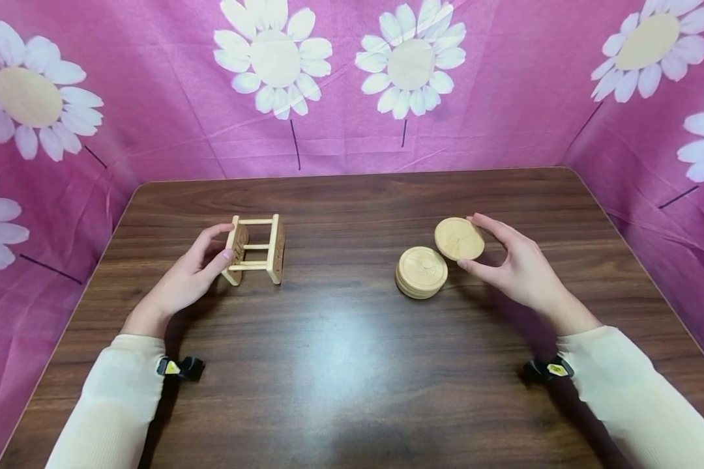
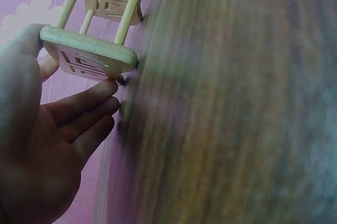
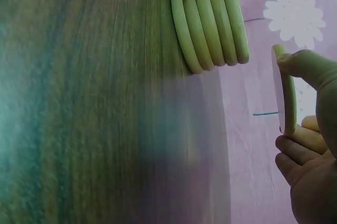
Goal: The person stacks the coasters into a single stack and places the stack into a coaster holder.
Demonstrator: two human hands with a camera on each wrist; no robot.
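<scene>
A small wooden rack (image 1: 276, 251), like a coaster holder, stands on the left part of the table. It has two carved side panels joined by thin rods. My left hand (image 1: 182, 277) grips its near-left panel between thumb and forefinger; in the left wrist view, the other fingers lie below the panel (image 2: 87, 45). On the right, a round wooden coaster (image 1: 459, 239) is pinched by its edges in my right hand (image 1: 522, 267). The right wrist view shows this coaster (image 3: 288, 95) held clear of the table. Beside it stands a neat stack of several matching coasters (image 1: 421, 272).
The dark wood-grain table (image 1: 340, 365) has rounded far corners. Pink cloth (image 1: 346, 143) printed with white daisies hangs behind it and along both sides. Each wrist carries a black strap with a small camera (image 1: 192, 369).
</scene>
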